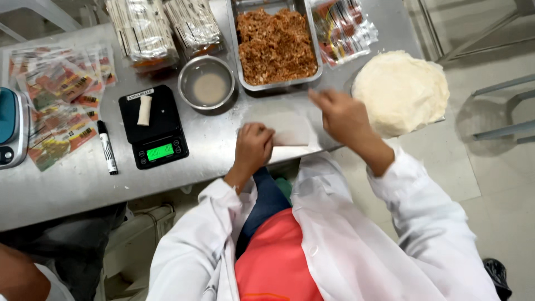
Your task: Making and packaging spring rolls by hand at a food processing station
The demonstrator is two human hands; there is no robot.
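Observation:
A thin pale wrapper sheet [290, 129] lies flat on the steel table [212, 139] near its front edge. My left hand [253, 147] rests with curled fingers on the sheet's left end. Over the sheet's right side hovers my right hand [341, 116], fingers loosely spread, holding nothing that I can see. A steel tray of brown minced filling [275, 44] stands just behind the sheet. To the right sits a round stack of pale wrappers [401, 92].
A black scale [155, 131] with a green display carries one rolled piece [144, 110]. Beside it are a steel bowl of cloudy liquid [207, 83], a black marker [107, 147], printed pouches [58, 106] and wrapped bundles [142, 30]. Another person's arm [22, 276] shows bottom left.

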